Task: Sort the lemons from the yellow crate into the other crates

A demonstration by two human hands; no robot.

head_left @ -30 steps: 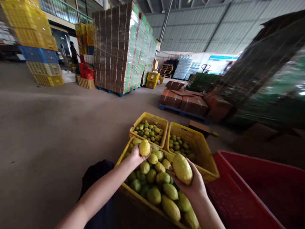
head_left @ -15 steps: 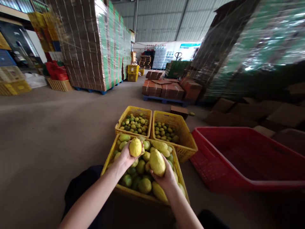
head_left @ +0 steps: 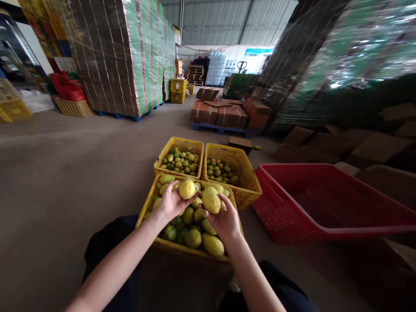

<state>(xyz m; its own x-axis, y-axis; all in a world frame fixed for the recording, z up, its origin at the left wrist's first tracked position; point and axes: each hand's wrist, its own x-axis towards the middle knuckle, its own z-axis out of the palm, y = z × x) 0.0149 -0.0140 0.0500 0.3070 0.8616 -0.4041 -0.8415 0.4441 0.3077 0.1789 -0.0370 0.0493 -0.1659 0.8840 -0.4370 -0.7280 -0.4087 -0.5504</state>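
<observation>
My left hand [head_left: 171,201] is closed around a round yellow lemon [head_left: 187,189], its fingers under and behind the fruit. A larger, longer yellow lemon [head_left: 211,200] rests in my right hand [head_left: 225,217], gripped between thumb and fingers. Both hands are above the near yellow crate [head_left: 150,207], which is full of big green and yellow lemons [head_left: 193,238]. The two held fruits are close together but apart. Some of the fruit in the crate is hidden behind my hands.
Beyond stand two yellow crates of smaller lemons, a left one [head_left: 157,166] and a right one [head_left: 248,184]. A large red bin [head_left: 279,221] is at the right. Farther off are flattened cartons [head_left: 232,116] on a blue pallet and a wrapped stack of boxes [head_left: 107,56].
The lemon in my right hand has turned and moved up, nearer the left one. Both hands still hold their fruit. The view has shifted slightly, so the surroundings sit higher.
</observation>
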